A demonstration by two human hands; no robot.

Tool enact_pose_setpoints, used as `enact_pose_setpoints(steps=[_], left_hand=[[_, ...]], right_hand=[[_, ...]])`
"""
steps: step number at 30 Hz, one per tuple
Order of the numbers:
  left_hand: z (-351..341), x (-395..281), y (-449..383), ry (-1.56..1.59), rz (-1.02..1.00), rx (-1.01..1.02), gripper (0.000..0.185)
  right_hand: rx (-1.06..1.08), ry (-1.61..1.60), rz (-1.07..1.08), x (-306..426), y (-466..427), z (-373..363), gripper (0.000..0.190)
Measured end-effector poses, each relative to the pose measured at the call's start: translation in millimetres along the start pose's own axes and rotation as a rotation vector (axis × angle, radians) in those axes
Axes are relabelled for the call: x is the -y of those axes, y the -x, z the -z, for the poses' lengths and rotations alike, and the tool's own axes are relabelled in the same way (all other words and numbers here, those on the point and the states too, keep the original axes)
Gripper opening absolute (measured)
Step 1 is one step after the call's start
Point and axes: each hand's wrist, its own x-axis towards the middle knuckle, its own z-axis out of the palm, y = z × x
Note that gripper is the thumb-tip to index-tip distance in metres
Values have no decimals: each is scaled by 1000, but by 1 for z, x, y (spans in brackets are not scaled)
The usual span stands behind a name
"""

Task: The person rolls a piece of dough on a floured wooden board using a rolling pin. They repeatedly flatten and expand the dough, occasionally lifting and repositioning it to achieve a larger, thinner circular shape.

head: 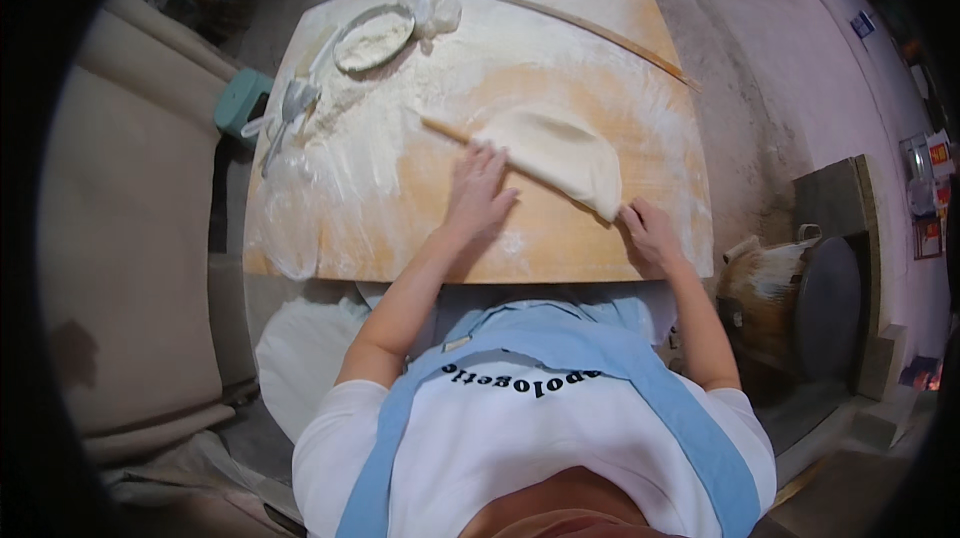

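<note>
A sheet of pale dough [559,152] lies on the floured wooden board [420,238], its near edge folded or wrapped along a wooden rolling pin [444,129]. The pin's bare left end sticks out up and to the left. My left hand [480,182] rests with its fingers on the pin and the dough's edge, palm down. At the dough's near right corner, my right hand [651,230] has its fingers bent and touching or close to the tip; whether it grips the dough or the hidden end of the pin cannot be told.
Flour fills a round sieve or shallow pan [373,39] at the back left, beside a clear plastic bag [433,9]. A long thin wooden stick [589,28] lies at the back right. A scraper-like tool [296,103] and another plastic bag [289,215] lie along the left edge.
</note>
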Motion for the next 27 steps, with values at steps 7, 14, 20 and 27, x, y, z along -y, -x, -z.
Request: enact_pose_setpoints(steps=[7, 14, 20, 27], left_hand=[[52, 93, -96, -21, -310, 119, 53], [111, 111, -162, -222, -352, -155, 48], [18, 107, -52, -192, -131, -90, 42], [2, 69, 10, -150, 25, -201, 46]], right_hand=[[332, 26, -105, 28, -81, 66, 62], [-83, 237, 153, 89, -172, 97, 69], [-255, 263, 176, 30, -143, 8, 57], [-399, 339, 305, 8, -103, -16, 52]])
